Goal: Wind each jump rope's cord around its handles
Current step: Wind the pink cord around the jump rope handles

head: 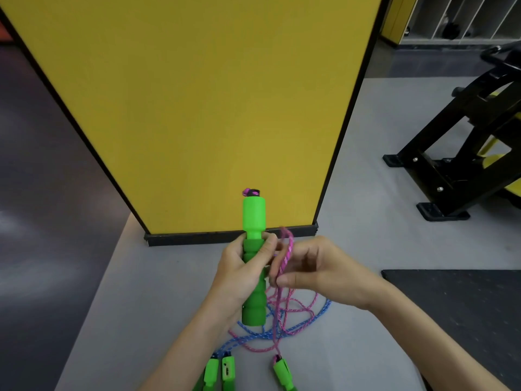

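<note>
Green handle (253,213) is held upright in the left hand (239,266), fingers curled round its ribbed middle. The thick end is seen above the fist, with a bit of pink cord (287,249) showing at the tip. Just right of the handle, a loop of the pink cord is pinched between thumb and fingers of the right hand (318,269). Below the handle, the remaining pink cord is seen lying loose on the grey floor (141,306), tangled with a blue cord (318,314). Lower still, a pair of green handles (211,372) and a single green handle (283,372) are noted. Behind the handle a yellow panel (197,108) is seen; well to its right, a black frame (456,153).
</note>
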Action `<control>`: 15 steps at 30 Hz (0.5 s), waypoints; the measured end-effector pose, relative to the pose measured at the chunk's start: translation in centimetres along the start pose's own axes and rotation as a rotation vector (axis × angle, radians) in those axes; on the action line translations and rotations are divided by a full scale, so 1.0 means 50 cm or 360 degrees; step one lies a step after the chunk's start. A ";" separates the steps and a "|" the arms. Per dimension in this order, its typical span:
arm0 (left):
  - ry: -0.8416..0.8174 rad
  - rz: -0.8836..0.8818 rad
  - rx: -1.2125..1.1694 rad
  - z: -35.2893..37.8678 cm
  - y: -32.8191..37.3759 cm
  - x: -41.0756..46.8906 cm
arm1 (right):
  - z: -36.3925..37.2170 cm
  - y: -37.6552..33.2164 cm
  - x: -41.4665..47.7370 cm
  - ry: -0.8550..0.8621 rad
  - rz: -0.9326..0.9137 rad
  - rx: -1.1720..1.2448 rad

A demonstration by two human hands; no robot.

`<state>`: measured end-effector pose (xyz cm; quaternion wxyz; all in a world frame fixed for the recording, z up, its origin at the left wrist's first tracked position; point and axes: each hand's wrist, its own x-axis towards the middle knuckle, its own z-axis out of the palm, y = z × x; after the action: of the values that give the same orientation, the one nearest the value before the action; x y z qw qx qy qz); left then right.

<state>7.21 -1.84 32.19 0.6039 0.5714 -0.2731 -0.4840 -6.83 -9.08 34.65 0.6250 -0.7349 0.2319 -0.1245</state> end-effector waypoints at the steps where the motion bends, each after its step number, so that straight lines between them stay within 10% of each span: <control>1: -0.0031 -0.0026 0.0037 0.003 -0.003 -0.001 | -0.003 -0.002 0.001 0.0046 -0.0022 0.0055; 15: -0.0357 -0.0099 -0.0052 0.015 -0.003 -0.021 | -0.040 -0.002 0.018 0.0843 0.0170 0.0808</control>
<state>6.08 -1.19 32.42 0.5635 0.5118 -0.3133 -0.5678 -6.96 -11.22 35.02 0.7113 -0.4858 0.3854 -0.3310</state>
